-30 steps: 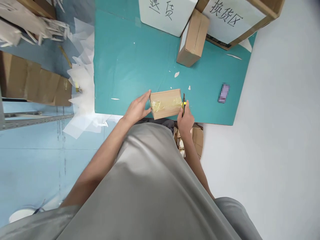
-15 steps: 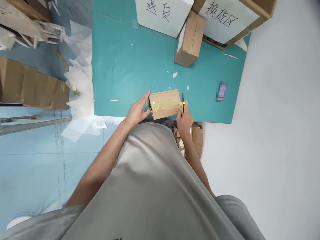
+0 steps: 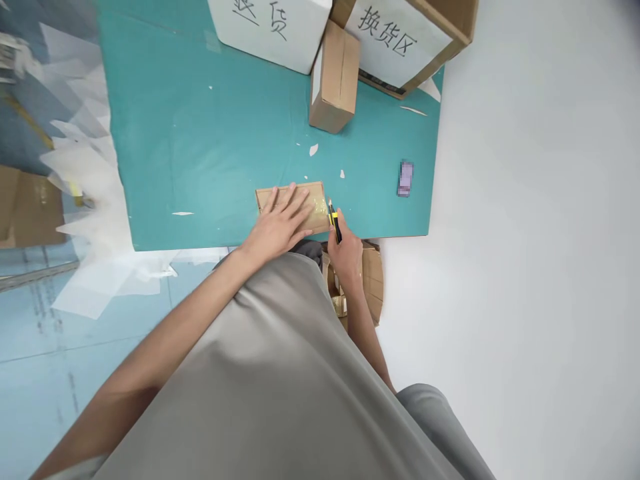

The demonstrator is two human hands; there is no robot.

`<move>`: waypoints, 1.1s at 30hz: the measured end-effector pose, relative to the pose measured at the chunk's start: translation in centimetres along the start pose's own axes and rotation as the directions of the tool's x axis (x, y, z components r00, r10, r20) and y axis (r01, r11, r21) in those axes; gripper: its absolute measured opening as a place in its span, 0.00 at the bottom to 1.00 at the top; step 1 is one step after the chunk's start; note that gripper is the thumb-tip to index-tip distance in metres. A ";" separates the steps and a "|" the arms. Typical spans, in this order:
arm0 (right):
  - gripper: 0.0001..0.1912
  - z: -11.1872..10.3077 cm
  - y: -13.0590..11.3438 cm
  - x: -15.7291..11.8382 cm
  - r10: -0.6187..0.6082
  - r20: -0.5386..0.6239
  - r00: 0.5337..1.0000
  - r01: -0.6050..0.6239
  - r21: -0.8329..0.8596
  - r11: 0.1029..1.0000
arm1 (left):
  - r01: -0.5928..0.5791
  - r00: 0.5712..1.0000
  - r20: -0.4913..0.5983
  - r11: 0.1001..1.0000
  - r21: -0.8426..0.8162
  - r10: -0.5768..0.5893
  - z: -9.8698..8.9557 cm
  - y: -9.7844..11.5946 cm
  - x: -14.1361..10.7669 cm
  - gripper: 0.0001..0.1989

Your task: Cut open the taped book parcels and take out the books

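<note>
A small brown cardboard box [image 3: 317, 190] with shiny clear tape lies at the front edge of the green-topped table [image 3: 200, 153]. My left hand [image 3: 277, 225] rests flat across its top, fingers spread, covering much of the left and middle part. At the box's right end, my right hand [image 3: 346, 252] is wrapped round a black and yellow utility knife [image 3: 336, 225]. The knife's tip points away from me, close beside the taped end; whether the blade touches the cardboard I cannot tell.
Behind stand a white container [image 3: 273, 37], an upright brown carton [image 3: 336, 80] and a larger labelled box [image 3: 395, 43]. A blurred purple object [image 3: 405, 179] lies at the right. White paper sheets [image 3: 85, 180] cover the floor at left. An open carton [image 3: 373, 280] sits below the table edge.
My left hand has gone from holding the box's left end to lying flat on top. The knife in my right hand now tilts left. The whole view has shifted.
</note>
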State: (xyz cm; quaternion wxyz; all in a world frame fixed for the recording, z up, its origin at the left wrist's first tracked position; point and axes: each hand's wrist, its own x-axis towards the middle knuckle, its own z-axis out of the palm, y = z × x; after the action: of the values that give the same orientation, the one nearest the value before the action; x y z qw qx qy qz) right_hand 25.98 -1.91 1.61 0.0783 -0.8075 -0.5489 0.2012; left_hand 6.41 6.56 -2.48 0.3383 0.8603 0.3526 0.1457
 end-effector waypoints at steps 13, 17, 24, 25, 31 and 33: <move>0.31 -1.3 -1.9 1.0 0.048 0.156 0.987 -0.013 -0.216 0.976 | 0.005 1.000 -0.020 0.998 -0.065 -0.007 1.4 -0.7 0.1 0.38; 0.31 -2.4 -3.1 1.2 0.115 0.217 0.969 -0.040 -0.323 0.946 | 0.020 0.999 -0.025 0.997 -0.071 -0.022 1.7 -0.5 0.1 0.38; 0.30 -2.9 -3.6 -0.2 0.249 0.277 0.928 -0.123 -0.401 0.908 | 0.028 0.999 -0.035 0.999 -0.043 -0.029 1.9 -0.4 0.1 0.36; 0.29 -2.9 -3.5 -0.6 0.257 0.282 0.924 -0.132 -0.396 0.909 | 0.027 0.999 -0.034 0.999 -0.043 -0.028 1.8 -0.4 0.1 0.37; 0.28 -4.7 -3.4 -3.4 0.248 0.258 0.934 -0.165 -0.304 0.938 | 0.016 1.000 -0.025 0.999 -0.036 -0.017 1.3 -0.8 0.3 0.37; 0.29 -5.3 -3.5 -3.9 0.225 0.195 0.955 -0.178 -0.232 0.956 | 0.013 1.000 -0.021 0.999 -0.035 -0.014 1.0 -1.1 0.4 0.37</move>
State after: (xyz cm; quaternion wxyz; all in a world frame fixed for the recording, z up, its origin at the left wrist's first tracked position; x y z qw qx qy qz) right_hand 23.89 -3.63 8.56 -0.0903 -0.8360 -0.4868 0.2365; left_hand 6.59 6.95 -4.00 0.3504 0.8503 0.3592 0.1586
